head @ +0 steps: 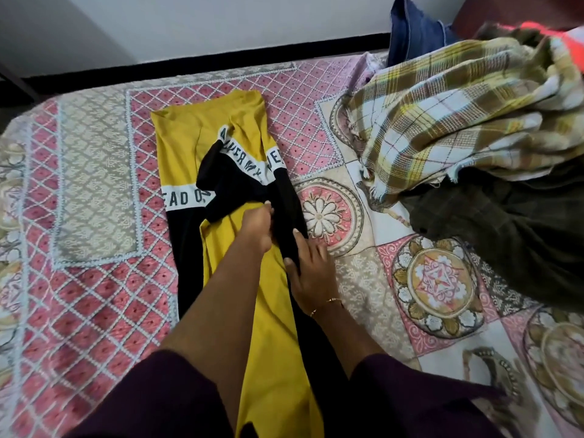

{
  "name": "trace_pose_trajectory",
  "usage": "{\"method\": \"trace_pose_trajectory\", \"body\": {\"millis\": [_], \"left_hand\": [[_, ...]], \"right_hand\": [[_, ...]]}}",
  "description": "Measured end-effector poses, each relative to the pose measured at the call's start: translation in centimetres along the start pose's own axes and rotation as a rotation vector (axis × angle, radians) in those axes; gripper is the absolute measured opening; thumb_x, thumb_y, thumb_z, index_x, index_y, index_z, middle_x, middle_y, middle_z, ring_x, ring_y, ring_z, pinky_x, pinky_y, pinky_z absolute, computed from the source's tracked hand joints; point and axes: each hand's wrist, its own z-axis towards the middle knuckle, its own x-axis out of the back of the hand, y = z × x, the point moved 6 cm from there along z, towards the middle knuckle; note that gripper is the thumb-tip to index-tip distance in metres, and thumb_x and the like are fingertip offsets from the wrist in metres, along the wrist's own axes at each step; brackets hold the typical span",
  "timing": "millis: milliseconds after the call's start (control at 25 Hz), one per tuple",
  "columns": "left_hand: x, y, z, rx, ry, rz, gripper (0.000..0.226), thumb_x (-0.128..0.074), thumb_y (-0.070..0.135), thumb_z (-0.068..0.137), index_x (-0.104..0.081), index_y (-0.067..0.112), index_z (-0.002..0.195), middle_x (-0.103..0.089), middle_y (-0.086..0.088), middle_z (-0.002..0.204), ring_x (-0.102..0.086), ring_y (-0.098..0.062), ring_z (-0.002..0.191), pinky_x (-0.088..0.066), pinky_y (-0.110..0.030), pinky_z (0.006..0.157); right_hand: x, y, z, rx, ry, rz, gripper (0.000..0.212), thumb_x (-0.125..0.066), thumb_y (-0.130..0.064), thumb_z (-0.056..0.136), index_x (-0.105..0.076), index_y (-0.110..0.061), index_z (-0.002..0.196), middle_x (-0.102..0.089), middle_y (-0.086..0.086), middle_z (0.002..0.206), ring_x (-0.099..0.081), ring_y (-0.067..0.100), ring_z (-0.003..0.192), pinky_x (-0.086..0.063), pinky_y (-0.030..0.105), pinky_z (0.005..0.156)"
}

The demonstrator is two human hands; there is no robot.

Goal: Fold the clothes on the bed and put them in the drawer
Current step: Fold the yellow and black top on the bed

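A yellow and black shirt point(189, 134) with a white lettered band lies lengthwise on the patterned bedspread point(94, 184), partly folded in from the sides. My left hand point(257, 229) pinches the black sleeve fabric near the shirt's middle. My right hand point(308, 273) grips the black edge of the shirt's right side, thumb on top and fingers spread on the bed. Both forearms reach out over the shirt's lower part and hide some of it.
A heap of unfolded clothes fills the right: a yellow-brown checked cloth point(458, 109), a dark olive garment point(512, 235), a blue denim piece point(414, 30) and something orange point(565, 39). The bed's far edge meets a dark skirting and a white wall point(221, 23).
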Motion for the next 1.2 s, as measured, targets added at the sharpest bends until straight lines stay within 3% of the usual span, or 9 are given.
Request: {"method": "trace_pose_trajectory", "body": {"millis": [120,200,280,400,520,640,840,1040,1200], "left_hand": [[-0.6,0.5,0.2,0.001,0.035,0.066,0.030,-0.058,0.017,0.093,-0.045,0.012,0.066,-0.040,-0.003,0.059,-0.039,-0.011,0.039,-0.029,-0.018,0.038],[0.9,2.1,0.4,-0.132,0.225,0.134,0.018,-0.054,0.017,0.095,-0.057,0.005,0.082,-0.055,-0.011,0.075,-0.056,-0.022,0.069,-0.043,-0.025,0.056],[3.8,3.3,0.4,-0.245,0.457,0.202,0.027,-0.045,0.017,0.098,-0.057,0.000,0.115,-0.059,-0.018,0.116,-0.056,-0.032,0.107,-0.044,-0.033,0.086],[5.9,3.8,0.1,-0.258,0.580,0.360,0.033,-0.038,0.018,0.100,-0.050,0.001,0.126,-0.052,-0.019,0.129,-0.051,-0.037,0.117,-0.040,-0.037,0.093],[5.0,4.2,-0.1,-0.297,0.547,0.581,0.031,-0.034,0.019,0.102,-0.048,-0.003,0.119,-0.054,-0.022,0.123,-0.051,-0.040,0.114,-0.040,-0.041,0.086],[4.8,4.3,0.3,-0.369,0.474,0.704,0.030,-0.035,0.021,0.102,-0.045,-0.004,0.116,-0.056,-0.026,0.115,-0.053,-0.041,0.107,-0.039,-0.040,0.076],[4.6,3.1,-0.9,-0.439,0.371,0.572,0.055,-0.058,0.034,0.092,-0.037,0.005,0.133,-0.059,-0.017,0.120,-0.056,-0.033,0.111,-0.048,-0.040,0.090],[5.4,-1.3,-4.4,-0.443,0.359,0.555,0.045,-0.057,0.032,0.092,-0.043,0.006,0.126,-0.051,0.003,0.067,-0.058,-0.026,0.072,-0.044,-0.034,0.064],[6.0,-7.2,-8.3,-0.340,0.263,0.510,0.033,-0.058,0.031,0.092,-0.056,0.005,0.112,-0.064,-0.007,0.085,-0.058,-0.019,0.076,-0.044,-0.030,0.068]], "right_hand": [[-0.3,0.1,-0.7,-0.001,-0.032,-0.078,0.067,-0.015,-0.058,0.095,-0.044,-0.013,0.136,-0.060,0.004,0.126,-0.042,0.025,0.115,-0.047,0.046,0.079],[-0.4,0.2,-0.3,-0.015,-0.077,-0.140,0.070,-0.012,-0.060,0.094,-0.044,-0.015,0.136,-0.059,0.001,0.128,-0.040,0.021,0.114,-0.046,0.043,0.076],[-0.6,0.7,-0.3,-0.003,-0.123,-0.205,0.069,-0.011,-0.061,0.094,-0.044,-0.017,0.135,-0.056,0.001,0.133,-0.043,0.019,0.112,-0.046,0.040,0.073],[-1.0,1.2,-0.4,0.069,-0.167,-0.302,0.071,-0.008,-0.059,0.095,-0.056,-0.017,0.126,-0.058,0.004,0.131,-0.051,0.020,0.105,-0.045,0.036,0.070],[-0.6,0.5,1.0,0.018,-0.144,-0.324,0.071,-0.009,-0.056,0.096,-0.065,-0.016,0.114,-0.065,0.005,0.116,-0.060,0.025,0.097,-0.042,0.036,0.071],[-1.6,0.5,1.2,0.030,-0.172,-0.334,0.066,-0.011,-0.056,0.096,-0.055,-0.017,0.125,-0.061,0.007,0.123,-0.053,0.029,0.111,-0.037,0.043,0.082],[-2.6,1.1,0.6,0.012,-0.266,-0.389,0.067,-0.008,-0.056,0.096,-0.047,-0.016,0.132,-0.054,0.010,0.134,-0.048,0.032,0.124,-0.040,0.049,0.093],[-2.2,1.1,-2.7,-0.027,-0.412,-0.396,0.071,-0.003,-0.051,0.097,-0.055,-0.016,0.131,-0.050,0.010,0.139,-0.049,0.033,0.126,-0.045,0.056,0.091],[0.1,1.3,-7.7,-0.001,-0.393,-0.415,0.062,-0.007,-0.042,0.100,-0.059,-0.021,0.126,-0.055,0.008,0.134,-0.055,0.030,0.121,-0.048,0.051,0.088]]}}
